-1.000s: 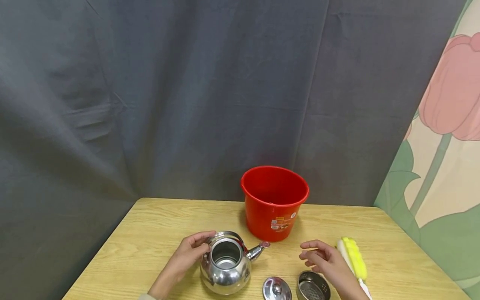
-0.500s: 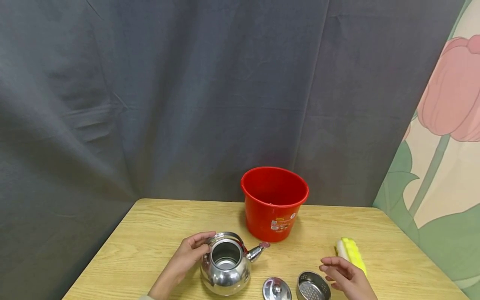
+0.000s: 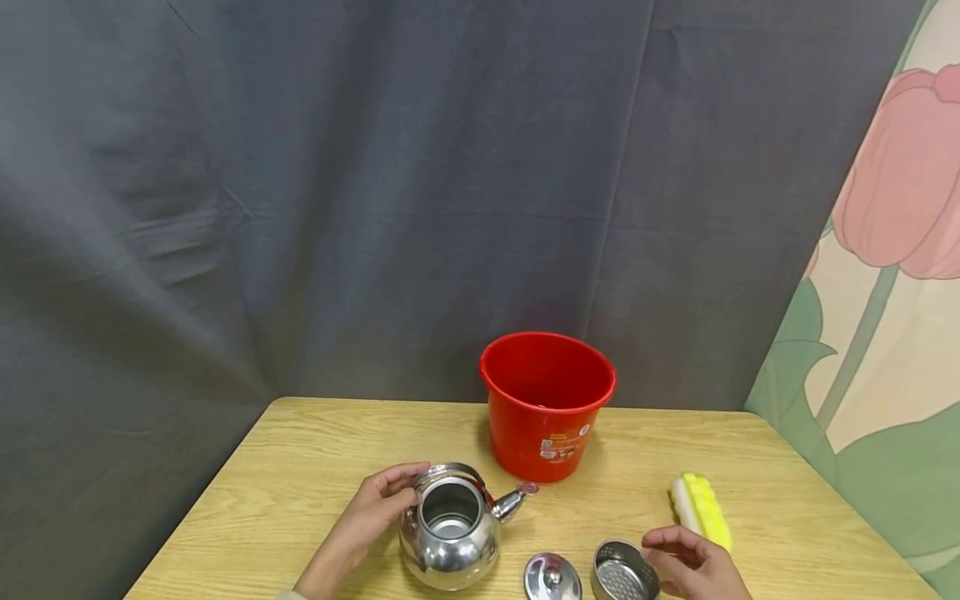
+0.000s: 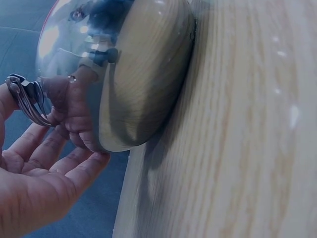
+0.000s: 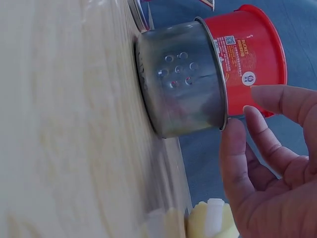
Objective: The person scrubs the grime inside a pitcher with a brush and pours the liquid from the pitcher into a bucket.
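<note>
A shiny steel kettle (image 3: 448,554) stands lidless on the table, its spout pointing right. My left hand (image 3: 375,512) holds its left side, thumb by the round opening and fingers toward the handle; in the left wrist view, fingertips touch the kettle's wall (image 4: 79,109). To the right lies a steel lid (image 3: 552,575) with a knob. Beside it sits a perforated steel strainer basket (image 3: 622,575). My right hand (image 3: 697,565) is at the basket's right edge, fingers loosely bent. The right wrist view has a fingertip close to the basket's rim (image 5: 218,64); contact is unclear.
A red bucket (image 3: 543,442) stands behind the kettle, toward the back of the wooden table (image 3: 315,450). A yellow and white sponge brush (image 3: 705,508) lies right of the basket, partly behind my right hand. A grey curtain (image 3: 412,208) hangs behind the table.
My right hand has moved right and then down, coming beside the strainer basket's right edge. The left hand and the kettle have stayed in place.
</note>
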### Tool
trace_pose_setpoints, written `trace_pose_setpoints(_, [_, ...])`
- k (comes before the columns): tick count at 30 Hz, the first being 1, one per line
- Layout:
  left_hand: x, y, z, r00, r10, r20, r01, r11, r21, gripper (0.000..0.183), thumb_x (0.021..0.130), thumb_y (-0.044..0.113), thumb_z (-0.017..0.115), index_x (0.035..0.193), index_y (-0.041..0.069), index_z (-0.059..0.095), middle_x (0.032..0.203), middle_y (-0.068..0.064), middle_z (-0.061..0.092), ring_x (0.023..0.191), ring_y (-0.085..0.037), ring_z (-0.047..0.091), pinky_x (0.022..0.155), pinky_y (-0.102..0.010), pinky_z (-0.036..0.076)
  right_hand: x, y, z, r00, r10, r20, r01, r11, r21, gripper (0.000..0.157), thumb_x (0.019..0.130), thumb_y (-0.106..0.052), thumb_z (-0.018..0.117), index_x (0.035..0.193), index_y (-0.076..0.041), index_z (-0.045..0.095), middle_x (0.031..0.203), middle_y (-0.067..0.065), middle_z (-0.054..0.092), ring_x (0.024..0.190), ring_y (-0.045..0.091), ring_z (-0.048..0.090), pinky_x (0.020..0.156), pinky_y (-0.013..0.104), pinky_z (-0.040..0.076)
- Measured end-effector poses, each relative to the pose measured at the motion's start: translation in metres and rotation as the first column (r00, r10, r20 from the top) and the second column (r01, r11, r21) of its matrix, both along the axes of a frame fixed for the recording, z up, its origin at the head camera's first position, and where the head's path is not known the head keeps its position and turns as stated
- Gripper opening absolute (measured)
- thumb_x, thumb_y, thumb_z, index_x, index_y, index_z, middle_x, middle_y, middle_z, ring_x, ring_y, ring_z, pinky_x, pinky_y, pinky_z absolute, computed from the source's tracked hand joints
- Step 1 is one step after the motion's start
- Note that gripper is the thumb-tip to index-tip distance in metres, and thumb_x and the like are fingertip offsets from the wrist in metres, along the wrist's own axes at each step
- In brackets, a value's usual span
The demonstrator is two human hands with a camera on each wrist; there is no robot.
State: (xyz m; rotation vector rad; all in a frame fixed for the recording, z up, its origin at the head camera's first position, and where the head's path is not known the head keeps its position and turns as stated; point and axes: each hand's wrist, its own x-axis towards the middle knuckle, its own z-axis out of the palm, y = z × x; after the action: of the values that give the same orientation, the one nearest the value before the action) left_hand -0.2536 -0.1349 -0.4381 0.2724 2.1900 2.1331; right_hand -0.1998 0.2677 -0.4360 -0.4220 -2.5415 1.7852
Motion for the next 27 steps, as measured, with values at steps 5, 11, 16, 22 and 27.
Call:
trace_pose_setpoints(5, [0.001,-0.001,0.0,1.0,0.001,0.002,-0.001,1.0,0.007,0.048,0.08,0.003,0.059,0.128,-0.002,0.053,0.127,-0.017,0.057,0.102,-0.013,0.054,0.073,-0.019,0.045,-0.002,-0.004,-0.003,1.0,-0.009,0.03,0.007,0.999,0.049,0.03,0.077,-0.016,0.071,0.101,0.001,0.065,0.088,0.005,0.067,0.076,0.019,0.06,0.06,0.034,0.048])
trace_pose_setpoints(11, [0.002,-0.001,-0.001,1.0,-0.003,0.013,0.003,1.0,0.008,0.047,0.082,0.004,0.058,0.129,-0.001,0.053,0.128,-0.016,0.056,0.11,-0.018,0.053,0.079,-0.022,0.045,-0.005,-0.004,-0.009,0.999,0.001,0.048,-0.005,0.996,0.087,0.026,0.073,-0.008,0.071,0.097,0.002,0.066,0.087,0.007,0.067,0.073,0.02,0.061,0.061,0.035,0.051])
trace_pose_setpoints(16, [0.002,-0.001,-0.001,1.0,-0.009,0.012,0.009,1.0,0.008,0.047,0.082,0.005,0.058,0.128,-0.001,0.054,0.128,-0.016,0.056,0.113,-0.019,0.052,0.08,-0.022,0.045,-0.007,0.0,-0.012,0.998,0.026,0.06,-0.031,0.995,0.098,0.022,0.072,-0.002,0.07,0.094,0.003,0.068,0.083,0.007,0.067,0.072,0.019,0.06,0.061,0.035,0.052])
trace_pose_setpoints(22, [0.0,0.0,0.0,1.0,-0.009,0.017,0.009,1.0,0.012,0.047,0.082,0.004,0.058,0.128,-0.001,0.054,0.126,-0.015,0.057,0.107,-0.015,0.054,0.078,-0.021,0.046,-0.005,0.008,-0.012,0.989,0.145,0.042,-0.148,0.985,0.086,0.019,0.075,-0.002,0.069,0.093,0.005,0.069,0.084,0.009,0.07,0.072,0.018,0.062,0.061,0.032,0.053])
trace_pose_setpoints(27, [0.0,0.0,0.0,1.0,-0.015,0.015,0.015,1.0,0.022,0.047,0.082,0.004,0.058,0.128,-0.002,0.053,0.126,-0.016,0.057,0.108,-0.016,0.054,0.079,-0.021,0.046,-0.005,0.011,-0.011,0.986,0.159,0.047,-0.162,0.983,0.091,0.02,0.074,-0.003,0.069,0.092,0.005,0.071,0.083,0.009,0.07,0.07,0.017,0.062,0.059,0.03,0.053])
